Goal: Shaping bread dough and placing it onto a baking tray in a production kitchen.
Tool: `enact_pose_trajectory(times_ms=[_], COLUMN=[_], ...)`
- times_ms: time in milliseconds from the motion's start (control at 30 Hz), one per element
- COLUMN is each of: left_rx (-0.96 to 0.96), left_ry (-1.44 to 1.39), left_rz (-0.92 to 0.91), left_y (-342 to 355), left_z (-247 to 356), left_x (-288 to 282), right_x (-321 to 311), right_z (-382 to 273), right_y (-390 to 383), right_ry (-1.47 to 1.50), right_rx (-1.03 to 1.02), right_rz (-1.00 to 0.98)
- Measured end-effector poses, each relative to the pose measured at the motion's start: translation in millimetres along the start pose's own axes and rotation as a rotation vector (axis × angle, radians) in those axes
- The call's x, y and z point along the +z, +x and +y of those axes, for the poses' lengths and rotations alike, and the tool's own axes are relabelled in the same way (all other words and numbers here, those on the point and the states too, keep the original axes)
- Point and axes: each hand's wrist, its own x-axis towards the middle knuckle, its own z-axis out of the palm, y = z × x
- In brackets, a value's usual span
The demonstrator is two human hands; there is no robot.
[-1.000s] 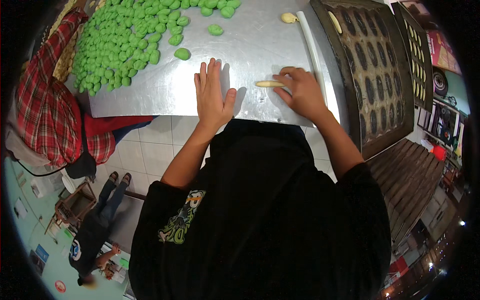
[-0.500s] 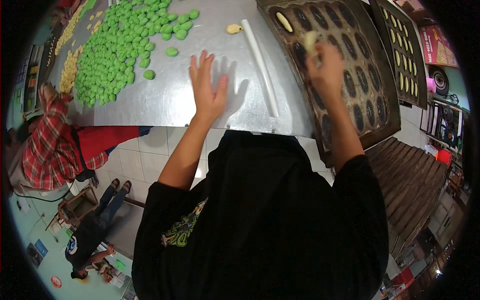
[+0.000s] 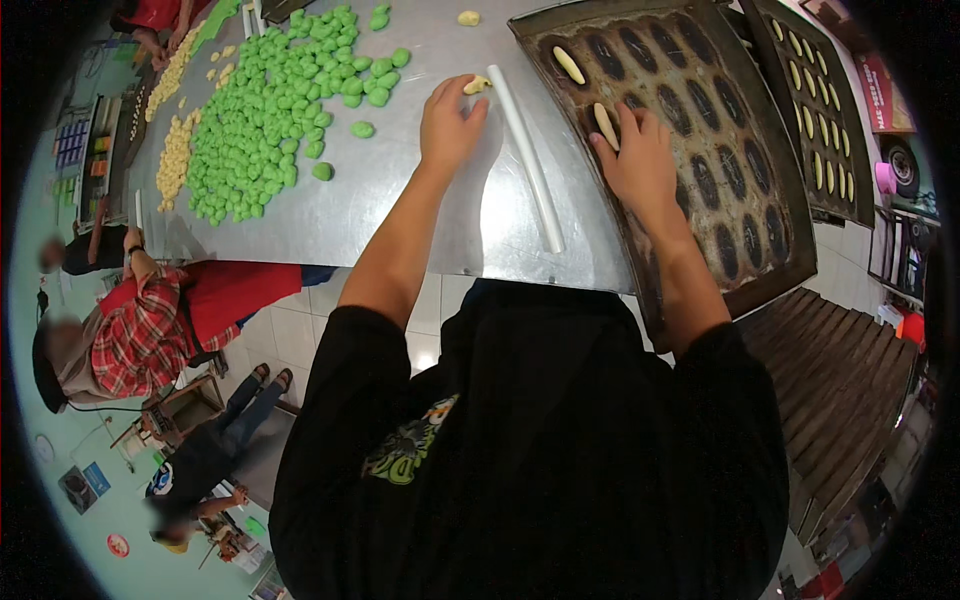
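A pale dough strip [image 3: 605, 126] lies in a mould near the left edge of a large dark tray [image 3: 720, 125], on the right of the view. The wearer's right hand [image 3: 640, 165] is at its lower end, thumb to 1 side and fingers to the other, slightly parted; whether they pinch it or merely touch it, I cannot tell. A similar strip sits by itself in a mould near the tray's upper left corner. The left hand [image 3: 452, 125] reaches over the metal counter [image 3: 330, 220], its fingers loosely curved around a small yellow lump [image 3: 480, 85]; I cannot tell how firmly they have hold of it. Just right of the lump, a long white rod [image 3: 525, 160] lies on the counter, and a smaller piece [image 3: 468, 18] of yellow dough sits farther back. To the left spreads a wide heap of green balls [image 3: 265, 120], with yellow pieces [image 3: 175, 160] beyond it. Past the large tray, at far right, is a far tray [image 3: 857, 160] bearing rows of strips. At left, a person in a red plaid shirt [image 3: 145, 340] stands by the counter; lower down is a person in a dark shirt [image 3: 195, 465] and jeans.
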Motion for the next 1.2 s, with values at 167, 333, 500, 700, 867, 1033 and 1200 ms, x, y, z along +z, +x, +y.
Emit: enact_pose_trajectory(times_ms=[167, 333, 500, 700, 867, 1033, 1200], left_rx=[-0.027, 0.192, 0.316, 0.217, 0.309, 0.274, 0.194], left_ry=[0.140, 0.083, 0.168, 0.135, 0.199, 0.290, 0.477], left_rz=[-0.130, -0.154, -0.495, -0.142, -0.290, -0.278, -0.338], left_y=[22.7, -4.2, -119.5, -110.2, -120.5, -117.5, -80.9], left_z=[-11.2, 2.0, -0.9, 20.0, -27.0, -25.7, -47.4], left_x=[-0.7, -41.3, -63.0, -96.8, -106.9, -94.3, -74.5], right_x=[-31.1, 16.8, 11.8, -7.4, 2.0, 55.8, 91.9], right_z=[-84.0, -86.3, -79.4, -88.2, -118.0, -107.6, -105.4], right_y=[-36.4, -77.0, -79.5, -83.9, -76.2, -78.2, -16.2], right_ry=[0.252, -0.045, 0.137, 0.230, 0.140, -0.103, -0.169], right_rx=[-0.261, -0.075, 0.045, -0.034, -0.282, -0.374, -0.293], right_rz=[-0.130, -0.322, -0.383, -0.325, -0.431, -0.256, -0.312])
